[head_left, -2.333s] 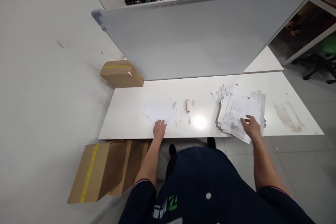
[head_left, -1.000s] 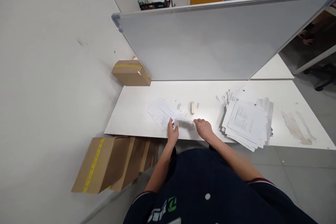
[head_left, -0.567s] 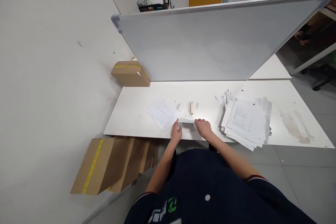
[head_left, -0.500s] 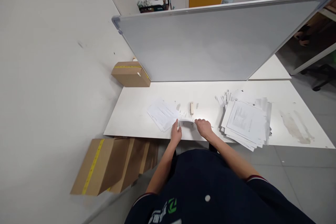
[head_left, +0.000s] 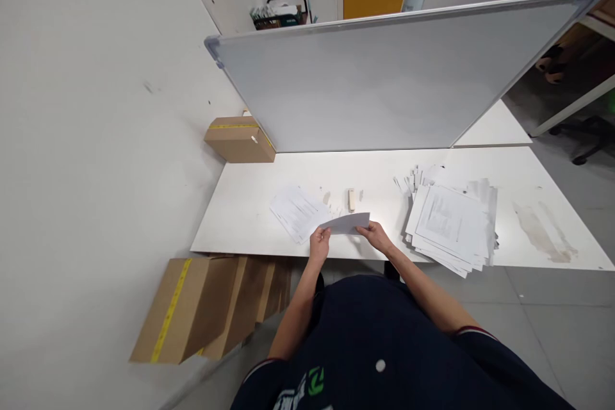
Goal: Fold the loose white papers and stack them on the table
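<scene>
A sheet of paper (head_left: 346, 223) is held up between my two hands, tilted above the front part of the white table (head_left: 250, 205). My left hand (head_left: 319, 245) pinches its left end. At its right end, my right hand (head_left: 375, 235) grips the lower corner with thumb and fingers. Just beyond the paper lies a small beige stapler-like block (head_left: 352, 200), its exact kind too small to make out. Printed sheets (head_left: 298, 210) lie beside my left hand. To the right of my right hand is a thick, uneven stack of printed papers (head_left: 451, 221).
A large whiteboard (head_left: 384, 83) stands upright along the table's back edge. One cardboard box (head_left: 243, 144) sits at the back left corner; several more boxes (head_left: 163, 314) stand on the floor at the left. Small paper scraps (head_left: 414, 176) lie behind the stack.
The paper, seen edge-on before, has been raised and tilted so its face shows. My left hand has closed on its left end, and my right hand has shifted slightly right.
</scene>
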The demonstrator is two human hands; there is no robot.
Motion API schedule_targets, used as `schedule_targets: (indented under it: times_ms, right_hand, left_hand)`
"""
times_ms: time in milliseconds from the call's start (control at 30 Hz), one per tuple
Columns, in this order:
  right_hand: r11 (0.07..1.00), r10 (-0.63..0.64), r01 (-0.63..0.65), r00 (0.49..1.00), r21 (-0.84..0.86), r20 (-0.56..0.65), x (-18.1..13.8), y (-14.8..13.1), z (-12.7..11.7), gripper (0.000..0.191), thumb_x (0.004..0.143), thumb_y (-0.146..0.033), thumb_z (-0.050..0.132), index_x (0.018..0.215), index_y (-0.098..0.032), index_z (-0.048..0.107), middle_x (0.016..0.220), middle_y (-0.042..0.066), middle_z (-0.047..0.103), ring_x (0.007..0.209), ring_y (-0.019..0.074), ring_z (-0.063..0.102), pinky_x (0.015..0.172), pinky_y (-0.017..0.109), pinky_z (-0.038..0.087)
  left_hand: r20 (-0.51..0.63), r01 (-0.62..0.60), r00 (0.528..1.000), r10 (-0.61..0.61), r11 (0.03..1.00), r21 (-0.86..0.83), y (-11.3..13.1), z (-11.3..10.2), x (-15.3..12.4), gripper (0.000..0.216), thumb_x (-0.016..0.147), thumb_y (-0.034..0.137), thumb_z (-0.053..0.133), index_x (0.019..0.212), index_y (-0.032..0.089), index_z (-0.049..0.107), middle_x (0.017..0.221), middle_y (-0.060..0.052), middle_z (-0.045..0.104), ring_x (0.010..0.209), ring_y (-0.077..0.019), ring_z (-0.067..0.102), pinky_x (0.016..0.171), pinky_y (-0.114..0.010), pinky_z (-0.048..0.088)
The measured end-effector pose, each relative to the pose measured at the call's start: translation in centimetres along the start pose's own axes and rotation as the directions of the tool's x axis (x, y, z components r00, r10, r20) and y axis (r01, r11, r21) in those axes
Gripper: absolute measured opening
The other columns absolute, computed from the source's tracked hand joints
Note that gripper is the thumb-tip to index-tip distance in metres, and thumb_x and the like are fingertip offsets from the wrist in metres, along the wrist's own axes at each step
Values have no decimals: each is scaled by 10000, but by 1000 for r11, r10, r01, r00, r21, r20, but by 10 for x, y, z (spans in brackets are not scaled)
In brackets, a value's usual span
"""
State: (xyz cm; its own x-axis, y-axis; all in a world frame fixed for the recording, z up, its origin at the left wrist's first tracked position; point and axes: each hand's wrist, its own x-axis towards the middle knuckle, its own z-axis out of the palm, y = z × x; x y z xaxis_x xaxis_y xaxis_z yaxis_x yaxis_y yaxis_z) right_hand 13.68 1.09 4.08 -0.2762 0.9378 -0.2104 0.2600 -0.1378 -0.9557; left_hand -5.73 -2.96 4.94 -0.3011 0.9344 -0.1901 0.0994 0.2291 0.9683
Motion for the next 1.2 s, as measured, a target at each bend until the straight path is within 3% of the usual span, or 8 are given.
schedule_targets:
  times_ms: [133, 267, 433, 667, 767, 900, 1067, 1200]
  right_hand:
    - [999, 34, -33, 998, 20, -43, 7, 19, 0, 289, 692, -369, 536, 855, -167, 662, 844, 41, 667, 830, 224, 592, 744, 343, 451]
    - [997, 62, -64, 997, -32, -46, 10, 31, 0, 289, 685, -372, 531, 846, -172, 662, 854, 47, 667, 817, 226, 599, 734, 340, 452]
    - [992, 16, -19, 1000, -121, -25, 0, 25, -3, 289, 715, -410, 493, 812, -189, 654, 835, 32, 661, 816, 216, 590, 726, 310, 438]
    - [977, 149, -154, 988, -148, -47, -19, 33, -13, 293, 705, -384, 485, 854, -158, 598, 774, 24, 641, 705, 180, 576, 619, 263, 440]
    - [951, 302, -303, 953, -63, -20, -28, 51, -15, 277, 666, -348, 520, 838, -145, 596, 764, 34, 651, 683, 183, 591, 603, 270, 454]
    - [883, 458, -453, 889, 127, -10, -41, 72, -14, 269, 649, -327, 544, 835, -138, 587, 782, 56, 666, 697, 192, 616, 610, 281, 477]
    - [825, 522, -495, 852, 273, -32, -42, 81, -20, 256, 622, -297, 589, 826, -144, 577, 829, 82, 672, 712, 203, 626, 628, 291, 494]
    - [812, 544, -511, 838, 282, -45, -32, 86, -30, 267, 606, -293, 601, 824, -140, 585, 826, 88, 674, 718, 216, 629, 630, 304, 497]
  left_hand:
    - [59, -123, 991, 120, 991, 60, 2, 6, -3, 264, 774, 365, 469, 897, 168, 596, 799, -45, 606, 808, -164, 539, 745, -283, 396]
    - [48, -58, 997, 54, 994, 96, -6, 10, -2, 227, 744, 372, 501, 780, 163, 580, 714, -32, 587, 753, -164, 531, 711, -283, 402]
    - [34, -52, 998, 48, 992, 113, -14, 10, 1, 239, 748, 374, 480, 631, 166, 505, 586, 15, 503, 614, -120, 477, 642, -248, 389]
    - [177, 135, 971, -158, 982, 135, -39, 23, -6, 213, 726, 351, 493, 769, 155, 566, 654, -6, 585, 628, -128, 525, 602, -238, 404]
    - [219, 189, 944, -246, 949, 251, -51, 30, -14, 178, 708, 323, 515, 723, 158, 581, 624, -10, 592, 622, -141, 544, 604, -251, 415]
    - [246, 194, 930, -272, 934, 301, -57, 35, -18, 170, 699, 284, 529, 782, 163, 614, 682, -41, 631, 679, -165, 577, 633, -264, 429]
    - [231, 255, 915, -331, 917, 306, -55, 41, -11, 273, 711, 271, 519, 941, 158, 612, 746, -54, 659, 697, -164, 597, 660, -271, 443]
    - [229, 287, 904, -362, 908, 304, -51, 45, -4, 351, 725, 281, 515, 1041, 140, 575, 832, -73, 664, 720, -157, 605, 696, -272, 443]
